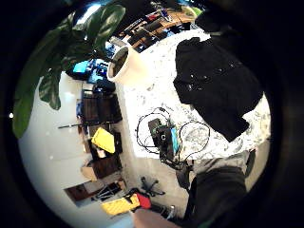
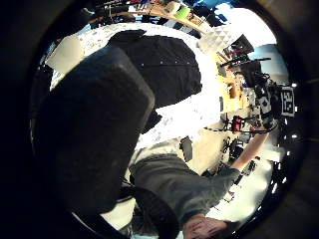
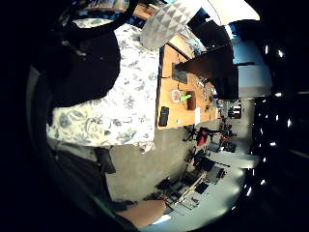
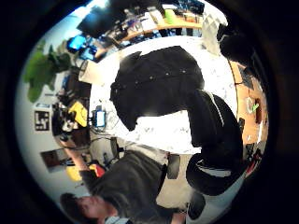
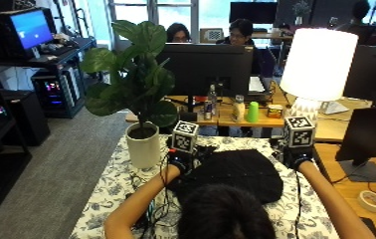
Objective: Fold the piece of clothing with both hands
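The black garment (image 5: 237, 172) lay spread on the floral tablecloth (image 5: 112, 194), just in front of me. My left hand (image 5: 180, 162) was raised at its left edge and my right hand (image 5: 298, 159) at its right edge; I could not tell how far either hand's fingers were open, nor whether they held cloth. A potted plant (image 5: 138, 99) stood on the table to the left, a white lamp (image 5: 320, 64) beyond the right hand.

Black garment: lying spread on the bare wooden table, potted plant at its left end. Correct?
Not quite. The table is covered by a white cloth with a blue-grey floral print, not bare wood; the outside view shows it. The rest stands: the black garment lies spread on it, with the potted plant at the left end.
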Tool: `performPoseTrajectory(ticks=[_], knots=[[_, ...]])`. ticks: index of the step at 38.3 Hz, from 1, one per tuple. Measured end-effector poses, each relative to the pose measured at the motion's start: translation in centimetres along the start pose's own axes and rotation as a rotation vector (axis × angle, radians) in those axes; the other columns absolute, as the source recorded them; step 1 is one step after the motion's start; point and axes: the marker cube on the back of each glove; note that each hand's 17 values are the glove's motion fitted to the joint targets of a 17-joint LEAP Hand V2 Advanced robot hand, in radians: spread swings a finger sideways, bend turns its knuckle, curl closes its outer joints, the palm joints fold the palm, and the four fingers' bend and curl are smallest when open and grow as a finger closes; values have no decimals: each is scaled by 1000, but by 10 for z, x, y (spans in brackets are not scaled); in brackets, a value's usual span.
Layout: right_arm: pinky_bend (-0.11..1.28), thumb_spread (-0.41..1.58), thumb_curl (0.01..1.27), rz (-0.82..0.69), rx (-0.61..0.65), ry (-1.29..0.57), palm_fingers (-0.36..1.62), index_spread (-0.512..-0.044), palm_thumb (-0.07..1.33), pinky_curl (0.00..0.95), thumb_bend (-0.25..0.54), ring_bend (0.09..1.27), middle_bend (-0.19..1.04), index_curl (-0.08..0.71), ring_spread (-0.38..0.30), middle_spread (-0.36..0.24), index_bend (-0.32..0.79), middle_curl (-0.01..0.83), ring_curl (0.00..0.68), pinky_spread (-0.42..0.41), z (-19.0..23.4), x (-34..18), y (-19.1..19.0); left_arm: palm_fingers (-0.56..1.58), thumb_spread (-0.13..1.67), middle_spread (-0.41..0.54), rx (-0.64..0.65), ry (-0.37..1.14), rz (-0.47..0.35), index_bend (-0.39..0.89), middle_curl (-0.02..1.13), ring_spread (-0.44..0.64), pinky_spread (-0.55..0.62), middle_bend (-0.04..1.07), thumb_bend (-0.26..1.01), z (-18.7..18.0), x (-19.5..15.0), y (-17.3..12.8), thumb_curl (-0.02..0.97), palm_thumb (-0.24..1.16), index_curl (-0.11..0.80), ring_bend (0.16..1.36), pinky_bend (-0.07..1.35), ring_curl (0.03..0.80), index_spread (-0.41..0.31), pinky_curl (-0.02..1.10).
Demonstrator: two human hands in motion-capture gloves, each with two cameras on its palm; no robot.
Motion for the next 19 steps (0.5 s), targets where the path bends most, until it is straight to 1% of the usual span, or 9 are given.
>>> performPoseTrajectory(ticks=[1, 2, 5, 8, 10, 13, 15, 19], knots=[[350, 418, 76, 0, -1, -1, 896, -135, 464, 67, 325, 450, 315, 62, -38, -34, 201, 94, 92, 33, 1, 0, 0, 487, 423, 57, -2, 0, -1, 296, 35, 99, 146, 154, 33, 0, 0, 0, -4, 54, 78, 400, 291, 76, -25, 53], [348, 498, 87, -1, -2, -2, 893, -152, 492, 81, 346, 455, 312, 83, -43, -42, 186, 107, 98, 37, 1, 0, 0, 477, 501, 65, -5, 0, -4, 298, 52, 116, 166, 152, 34, 0, 0, 0, -1, 57, 95, 410, 296, 95, -28, 72], [351, 698, 112, -5, -7, -2, 866, -191, 542, 148, 382, 479, 312, 149, -54, -49, 169, 156, 175, 48, 3, 1, 2, 451, 698, 82, -22, -5, -17, 302, 94, 151, 214, 149, 34, -1, 1, 4, 6, 61, 140, 435, 305, 146, -36, 120], [347, 851, 132, -5, -12, 3, 851, -217, 565, 183, 396, 481, 311, 184, -61, -55, 157, 191, 217, 55, 3, 2, 6, 434, 848, 95, -35, -19, -37, 303, 118, 176, 246, 148, 31, -3, 2, 8, 16, 62, 175, 448, 308, 173, -41, 149], [343, 933, 143, -6, -16, 5, 846, -229, 574, 198, 399, 479, 308, 199, -65, -58, 151, 210, 234, 55, 0, 1, 11, 426, 926, 100, -42, -27, -44, 302, 130, 188, 262, 148, 28, -3, 3, 9, 23, 62, 195, 453, 308, 184, -43, 163], [336, 1033, 155, -11, -21, -5, 840, -242, 579, 215, 396, 473, 302, 214, -69, -61, 145, 233, 252, 58, -13, -2, 24, 415, 1017, 107, -32, -30, -17, 299, 142, 202, 279, 145, 21, -2, 4, 5, 34, 61, 222, 459, 308, 197, -46, 181], [332, 1085, 163, -10, -18, -14, 838, -248, 582, 225, 392, 469, 297, 222, -70, -63, 142, 247, 261, 59, -19, -3, 28, 406, 1065, 110, -18, -29, -1, 294, 150, 209, 288, 145, 17, -2, 4, 1, 42, 60, 239, 463, 310, 205, -47, 192], [326, 1164, 178, -14, -19, -24, 831, -256, 587, 242, 381, 464, 289, 233, -73, -65, 129, 272, 278, 61, -23, -6, 31, 393, 1127, 118, -16, -23, 6, 286, 162, 220, 300, 146, 8, 1, 1, -4, 59, 62, 267, 466, 312, 217, -49, 211]])
